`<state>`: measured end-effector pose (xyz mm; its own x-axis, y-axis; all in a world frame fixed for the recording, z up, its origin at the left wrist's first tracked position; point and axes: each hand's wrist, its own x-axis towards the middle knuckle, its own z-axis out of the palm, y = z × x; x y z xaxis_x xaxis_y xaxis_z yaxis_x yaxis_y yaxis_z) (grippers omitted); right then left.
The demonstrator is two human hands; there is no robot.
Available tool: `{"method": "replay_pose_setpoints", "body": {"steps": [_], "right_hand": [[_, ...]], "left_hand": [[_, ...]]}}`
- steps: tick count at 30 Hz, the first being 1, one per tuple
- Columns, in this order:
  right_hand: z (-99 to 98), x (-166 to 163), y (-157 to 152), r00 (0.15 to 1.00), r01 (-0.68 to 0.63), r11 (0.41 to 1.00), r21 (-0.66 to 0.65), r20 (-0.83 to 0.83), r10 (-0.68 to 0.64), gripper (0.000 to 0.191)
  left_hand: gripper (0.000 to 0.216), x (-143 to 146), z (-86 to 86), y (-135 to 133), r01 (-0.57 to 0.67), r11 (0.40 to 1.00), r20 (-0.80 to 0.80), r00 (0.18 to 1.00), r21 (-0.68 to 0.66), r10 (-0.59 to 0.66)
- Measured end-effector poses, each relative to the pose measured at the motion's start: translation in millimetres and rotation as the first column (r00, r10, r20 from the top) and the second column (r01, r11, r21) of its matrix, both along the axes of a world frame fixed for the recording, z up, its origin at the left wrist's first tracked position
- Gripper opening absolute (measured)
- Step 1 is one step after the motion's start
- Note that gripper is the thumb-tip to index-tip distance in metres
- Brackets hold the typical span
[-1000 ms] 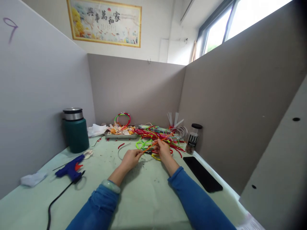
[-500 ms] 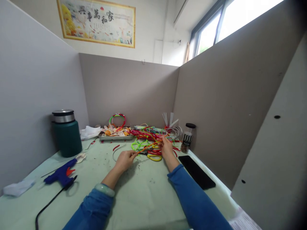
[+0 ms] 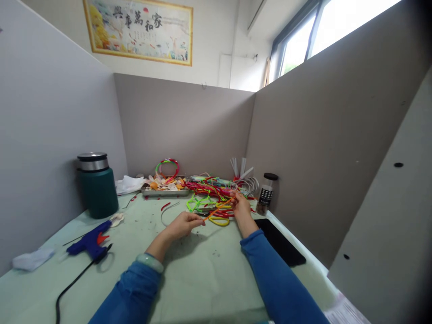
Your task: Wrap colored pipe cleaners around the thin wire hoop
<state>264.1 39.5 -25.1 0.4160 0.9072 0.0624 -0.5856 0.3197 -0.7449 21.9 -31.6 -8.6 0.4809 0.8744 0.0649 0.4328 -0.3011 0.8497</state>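
An orange pipe cleaner (image 3: 218,208) is stretched at a slant between my two hands, above the table. My left hand (image 3: 183,225) pinches its lower end between thumb and fingers. Higher and farther off, my right hand (image 3: 240,206) is closed on the other end. Just behind and below it lie yellow-handled scissors (image 3: 220,221), partly hidden. Bright green pipe cleaners (image 3: 195,204) and a tangle of red ones (image 3: 216,191) spread beyond my hands. A thin, curved pale strip (image 3: 164,216) rests on the table near my left hand.
At the left stand a green bottle (image 3: 98,191) and a blue glue gun (image 3: 88,240) with its cord. A metal tray (image 3: 165,193) of small pieces sits at the back. On the right are a black-lidded jar (image 3: 266,193) and a black phone (image 3: 283,243). Partitions enclose three sides.
My left hand has moved slightly right and its grip has slid along, so less of the orange pipe cleaner shows between my hands. The whole view has shifted a little.
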Motion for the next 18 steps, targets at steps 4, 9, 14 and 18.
{"method": "replay_pose_setpoints", "body": {"steps": [4,9,14,18], "right_hand": [[4.9,0,-3,0.998,-0.02,1.0,0.003,0.054,0.02,0.008],[9.2,-30,-18,0.924,-0.341,0.939,-0.037,0.171,0.342,0.021],[6.5,-74,-37,0.755,-0.557,0.822,-0.116,0.342,0.56,0.028],[5.8,-90,-46,0.693,-0.582,0.807,-0.104,0.456,0.558,0.028]], "left_hand": [[0.048,0,-1.3,2,-0.035,0.999,0.098,0.994,-0.033,0.038],[0.049,-8,-7.3,14,-0.255,0.967,0.177,0.951,-0.014,0.253],[0.049,-9,-11.0,18,-0.312,0.95,0.191,0.933,0.008,0.305],[0.049,-7,-11.3,15,-0.272,0.962,0.204,0.943,0.02,0.262]]}}
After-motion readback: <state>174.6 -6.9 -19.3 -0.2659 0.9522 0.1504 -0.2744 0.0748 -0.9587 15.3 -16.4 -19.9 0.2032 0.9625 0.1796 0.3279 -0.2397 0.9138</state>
